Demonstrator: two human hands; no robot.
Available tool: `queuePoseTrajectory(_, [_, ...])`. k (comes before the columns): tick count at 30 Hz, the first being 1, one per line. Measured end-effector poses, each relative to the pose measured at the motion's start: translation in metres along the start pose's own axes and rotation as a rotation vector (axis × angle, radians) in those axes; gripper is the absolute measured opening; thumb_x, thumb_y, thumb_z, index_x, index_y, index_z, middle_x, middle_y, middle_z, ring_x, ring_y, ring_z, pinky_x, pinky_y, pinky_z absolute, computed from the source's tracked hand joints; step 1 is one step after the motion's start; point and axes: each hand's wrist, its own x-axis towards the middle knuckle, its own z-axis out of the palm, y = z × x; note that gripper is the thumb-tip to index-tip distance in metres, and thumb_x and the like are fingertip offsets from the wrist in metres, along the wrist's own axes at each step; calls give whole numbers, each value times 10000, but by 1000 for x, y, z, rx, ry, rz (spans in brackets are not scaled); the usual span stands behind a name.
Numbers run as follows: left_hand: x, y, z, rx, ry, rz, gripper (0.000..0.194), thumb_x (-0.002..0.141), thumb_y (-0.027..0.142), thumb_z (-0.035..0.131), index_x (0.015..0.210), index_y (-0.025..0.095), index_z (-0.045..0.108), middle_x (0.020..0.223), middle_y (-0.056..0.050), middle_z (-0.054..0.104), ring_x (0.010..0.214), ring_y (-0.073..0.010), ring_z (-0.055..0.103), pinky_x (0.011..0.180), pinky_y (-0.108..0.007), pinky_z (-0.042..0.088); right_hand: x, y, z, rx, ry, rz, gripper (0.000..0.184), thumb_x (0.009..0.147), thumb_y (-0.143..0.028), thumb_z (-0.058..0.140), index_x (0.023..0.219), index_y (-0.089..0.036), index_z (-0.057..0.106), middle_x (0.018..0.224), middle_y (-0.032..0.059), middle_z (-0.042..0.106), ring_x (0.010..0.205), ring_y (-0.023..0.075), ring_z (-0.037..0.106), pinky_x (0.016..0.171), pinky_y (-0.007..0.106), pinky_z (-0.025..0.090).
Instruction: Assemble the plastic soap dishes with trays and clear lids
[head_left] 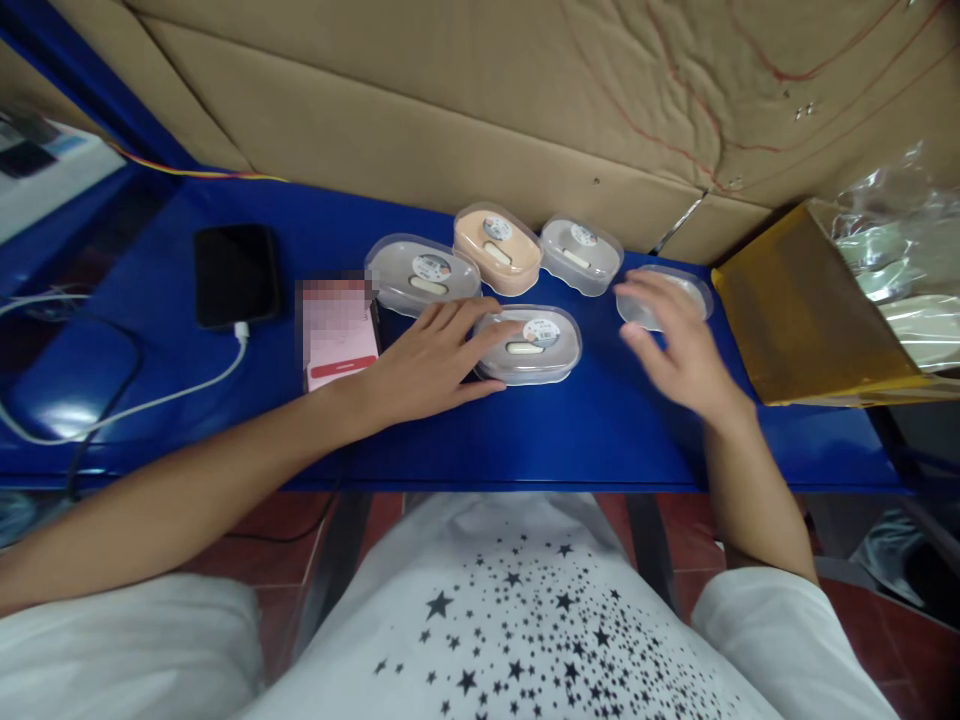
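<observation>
My left hand (442, 350) is open, fingers and thumb spread at the left end of a grey oval plastic box (553, 362) with a round label and a white tab on its clear lid. The index fingertip overlaps the lid and the thumb lies by its front edge. To the right, my right hand (679, 345) hovers at a clear oval plastic piece (694, 285), which it partly covers; its fingers are apart, slightly blurred. Behind stand another grey box (390, 265), a peach box (517, 275) and a further grey box (596, 275), each labelled.
A phone (341, 330) with a pink screen lies left on the blue table (480, 450), beside a black device (236, 275) with a white cable (214, 375). At right, a cardboard box (817, 310) holds plastic-wrapped pieces. A cardboard wall (420, 90) closes off the back.
</observation>
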Motion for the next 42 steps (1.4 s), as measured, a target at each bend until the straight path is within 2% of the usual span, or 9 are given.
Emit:
queuePoseTrajectory(5, [2,-9,-17,26,13,29,567,1066,495,589,1576,262,500,1640,-178,521,1523,-429,475,1269,-675,356,-1,-47,33,54,-198,-313,546,1117,-559,541,1602,-308,543,1687,115,553,1566,335,505,1331,617,294])
queuePoseTrajectory(10, [3,-38,-46,182,17,-82,430,950,332,593,1370,238,602,1601,-138,557,1489,-410,489,1263,-678,311,-5,-24,20,-15,-87,-155,396,1107,-531,577,1411,-300,683,1440,114,727,1368,338,657,1252,612,351])
queuePoseTrajectory(14, [2,-61,-53,145,-27,-194,479,992,470,523,1432,280,556,1585,-64,548,1431,-371,493,1210,-675,348,4,-2,6,-5,-6,-24,365,1110,-571,526,1212,-308,758,1271,82,795,1250,337,709,1171,585,420])
queuePoseTrajectory(20, [2,-83,-52,67,-19,-258,659,1056,713,340,1530,298,532,1602,5,535,1400,-343,446,1188,-661,329,79,-6,11,-14,-154,-42,415,1117,-500,456,1317,-271,738,1390,110,768,1339,369,669,1137,583,453])
queuePoseTrajectory(24, [4,-89,-54,91,15,-268,706,1051,768,334,1544,309,548,1585,22,573,1390,-323,482,1173,-601,367,146,-24,39,-48,-239,-98,543,1076,-483,539,1547,-217,589,1612,147,622,1485,383,552,1207,583,394])
queuePoseTrajectory(27, [5,-90,-53,112,59,-281,758,1067,785,298,1521,256,595,1576,-40,607,1393,-341,516,1158,-578,386,173,-39,60,-124,-291,-57,623,1027,-457,632,1580,-184,544,1623,187,601,1478,417,546,1208,612,371])
queuePoseTrajectory(30, [7,-93,-51,121,78,-318,739,1093,754,281,1488,232,623,1510,-84,665,1352,-337,582,1125,-542,428,176,-45,61,-163,-364,-22,548,1010,-372,653,1523,-186,598,1591,192,625,1433,426,586,1173,616,413])
queuePoseTrajectory(36, [9,-101,-42,140,115,-361,543,1102,594,374,1469,280,622,1532,-100,642,1420,-344,584,1136,-539,439,164,-31,27,-50,-486,33,482,1011,-310,659,1480,-204,623,1426,132,736,1220,327,704,1015,455,551])
queuePoseTrajectory(42, [7,-74,-42,220,53,-279,588,1123,651,319,1392,251,656,1462,-110,657,1371,-334,578,1145,-540,419,161,-44,25,-182,-350,112,422,1056,-189,513,1465,-144,609,1442,208,700,1274,405,672,1067,572,527])
